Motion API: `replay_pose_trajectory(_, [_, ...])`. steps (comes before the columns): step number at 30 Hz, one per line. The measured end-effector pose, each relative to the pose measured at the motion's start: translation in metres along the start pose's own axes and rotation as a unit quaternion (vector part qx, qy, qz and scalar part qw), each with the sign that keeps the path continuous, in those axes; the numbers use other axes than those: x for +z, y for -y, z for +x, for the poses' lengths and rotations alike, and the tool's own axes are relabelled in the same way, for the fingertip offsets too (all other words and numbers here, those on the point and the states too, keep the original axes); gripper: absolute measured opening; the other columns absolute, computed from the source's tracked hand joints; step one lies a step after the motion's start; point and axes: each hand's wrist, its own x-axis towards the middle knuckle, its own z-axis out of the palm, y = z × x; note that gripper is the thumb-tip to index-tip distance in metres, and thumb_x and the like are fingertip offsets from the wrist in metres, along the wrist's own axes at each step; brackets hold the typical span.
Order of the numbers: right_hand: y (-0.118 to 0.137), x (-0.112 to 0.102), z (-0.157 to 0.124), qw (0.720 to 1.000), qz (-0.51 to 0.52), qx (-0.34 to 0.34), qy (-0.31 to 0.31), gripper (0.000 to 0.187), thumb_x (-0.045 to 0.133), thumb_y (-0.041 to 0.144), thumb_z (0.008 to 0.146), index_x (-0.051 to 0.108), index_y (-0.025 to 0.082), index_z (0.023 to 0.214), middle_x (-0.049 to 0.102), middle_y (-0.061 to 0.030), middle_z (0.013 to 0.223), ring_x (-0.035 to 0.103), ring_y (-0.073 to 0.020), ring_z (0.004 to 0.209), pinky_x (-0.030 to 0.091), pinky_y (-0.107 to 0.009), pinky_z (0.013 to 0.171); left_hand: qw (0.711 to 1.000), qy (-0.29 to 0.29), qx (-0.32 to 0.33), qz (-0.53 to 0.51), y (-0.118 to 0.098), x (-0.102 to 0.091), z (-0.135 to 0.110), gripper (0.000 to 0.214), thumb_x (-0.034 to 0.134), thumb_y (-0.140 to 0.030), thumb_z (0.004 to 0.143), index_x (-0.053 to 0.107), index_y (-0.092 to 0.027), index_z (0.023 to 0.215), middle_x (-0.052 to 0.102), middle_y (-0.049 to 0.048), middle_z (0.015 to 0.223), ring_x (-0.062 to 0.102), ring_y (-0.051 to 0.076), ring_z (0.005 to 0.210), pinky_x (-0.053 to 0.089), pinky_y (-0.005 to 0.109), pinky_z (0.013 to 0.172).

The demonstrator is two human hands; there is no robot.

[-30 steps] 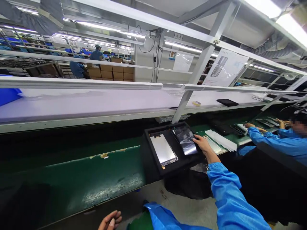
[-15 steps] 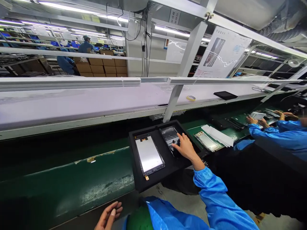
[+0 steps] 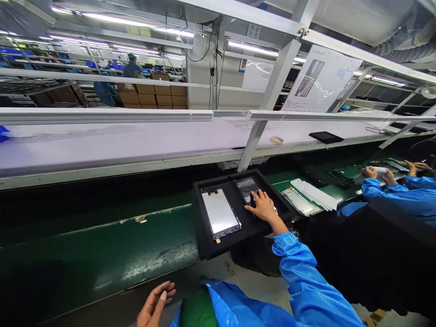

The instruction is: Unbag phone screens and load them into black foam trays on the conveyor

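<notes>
A black tray (image 3: 207, 247) sits on the green conveyor belt (image 3: 102, 254) in front of me. Its left pocket holds a flat grey display panel (image 3: 220, 212). A darker glossy panel (image 3: 245, 185) lies in the right pocket. My right hand (image 3: 264, 206) rests flat on that dark panel, fingers stretched out over its near end. My left hand (image 3: 155, 306) hangs low at the bottom edge, near the belt's front rim, fingers loosely apart and holding nothing. Both of my arms wear blue sleeves.
A white shelf (image 3: 119, 145) runs above the belt, with a tape roll (image 3: 277, 140) and a black tray (image 3: 325, 136) on it. Right of my tray lie another panel (image 3: 299, 201) and white sheets (image 3: 315, 193). A co-worker's hands (image 3: 373, 172) work at far right.
My right hand went from the tray's right edge onto the dark panel, which now lies flat in its pocket. My left hand has opened slightly. The view has shifted a little.
</notes>
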Motion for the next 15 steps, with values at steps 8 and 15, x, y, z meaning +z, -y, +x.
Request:
replay_pose_trajectory(8, [0.107,-0.026,-0.095,0.866,0.270,-0.321,-0.270,0.049,0.049,0.037,0.100,0.048,0.023,0.146,0.051,-0.0133,0.151,0.050,-0.0296,0.138,0.045,-0.050,0.114,0.998,0.055,0.020,0.001,-0.008,-0.025,-0.001,0.065,0.073,-0.076,0.064,0.075,-0.019,0.095,0.079,0.0124,0.097,0.073,0.029,0.091,0.056,0.039,0.085])
replay_pose_trajectory(15, [0.300,0.131,-0.130,0.811,0.339,-0.466,0.103,0.052,0.050,0.050,0.082,0.068,0.026,0.125,0.066,-0.0111,0.134,0.062,-0.0322,0.126,0.052,-0.049,0.106,0.999,0.008,0.035,0.000,0.034,-0.068,0.005,0.047,0.068,-0.060,0.072,0.069,-0.020,0.097,0.074,0.0096,0.097,0.069,0.024,0.086,0.051,0.039,0.084])
